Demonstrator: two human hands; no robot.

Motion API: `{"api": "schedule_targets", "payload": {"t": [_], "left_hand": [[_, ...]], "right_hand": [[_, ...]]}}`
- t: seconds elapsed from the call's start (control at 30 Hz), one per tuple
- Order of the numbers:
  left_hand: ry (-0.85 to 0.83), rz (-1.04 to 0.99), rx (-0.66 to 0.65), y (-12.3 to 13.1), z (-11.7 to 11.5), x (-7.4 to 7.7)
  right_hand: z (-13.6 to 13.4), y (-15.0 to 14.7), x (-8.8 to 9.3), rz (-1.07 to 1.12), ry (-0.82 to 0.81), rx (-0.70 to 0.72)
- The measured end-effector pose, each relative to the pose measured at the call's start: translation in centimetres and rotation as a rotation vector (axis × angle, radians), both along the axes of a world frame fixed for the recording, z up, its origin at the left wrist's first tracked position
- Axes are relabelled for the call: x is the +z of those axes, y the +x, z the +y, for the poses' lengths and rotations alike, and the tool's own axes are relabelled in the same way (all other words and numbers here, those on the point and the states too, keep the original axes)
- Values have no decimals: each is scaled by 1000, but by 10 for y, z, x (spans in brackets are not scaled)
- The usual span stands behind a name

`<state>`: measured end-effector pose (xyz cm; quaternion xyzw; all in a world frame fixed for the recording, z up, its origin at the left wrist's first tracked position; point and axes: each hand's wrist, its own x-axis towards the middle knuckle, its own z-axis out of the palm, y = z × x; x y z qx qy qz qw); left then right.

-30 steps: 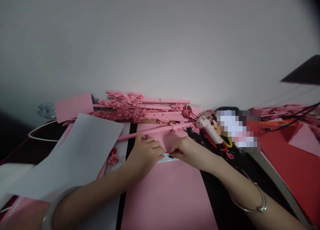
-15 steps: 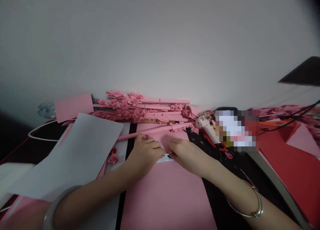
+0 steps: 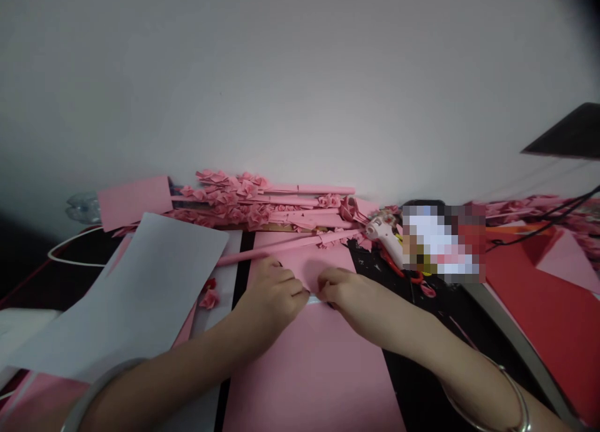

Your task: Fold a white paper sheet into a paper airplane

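Observation:
A long sheet of pink paper (image 3: 309,369) runs away from me along the dark table. A narrow, shiny whitish strip (image 3: 315,299) crosses it between my fingertips; I cannot tell its material. My left hand (image 3: 276,297) is closed, thumb and fingers pinched on the paper at the strip's left end. Facing it, my right hand (image 3: 344,294) pinches at the strip's right end. The fingertips themselves are partly hidden. Just beyond my hands lies a thin rolled pink paper stem (image 3: 281,247).
Pink paper flowers (image 3: 229,197) on stems lie along the wall. At right are a glue gun (image 3: 389,238), a blurred-out object (image 3: 443,241) and red paper (image 3: 534,313). A white sheet (image 3: 126,294) and a small pink flower (image 3: 209,297) lie left.
My hands have come slightly closer together, and less of the whitish strip shows between them. The right forearm has swung a little to the right.

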<state>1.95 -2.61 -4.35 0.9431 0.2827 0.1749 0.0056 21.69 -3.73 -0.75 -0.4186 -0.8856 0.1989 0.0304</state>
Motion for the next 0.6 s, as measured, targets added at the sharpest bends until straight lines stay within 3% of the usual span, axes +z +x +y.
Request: {"api": "schedule_targets", "payload": {"t": [0.13,0.37,0.6], "left_hand": [[17,94,31,0,-11,7],[-194,202,71,-2,-29,4],[-231,182,124,-4,-35,1]], "right_hand": [[-12,-7,-7,-26,102,-27],[-31,-6,-20,-106,236,26],[-33,-1,-24,-63,207,-10]]}}
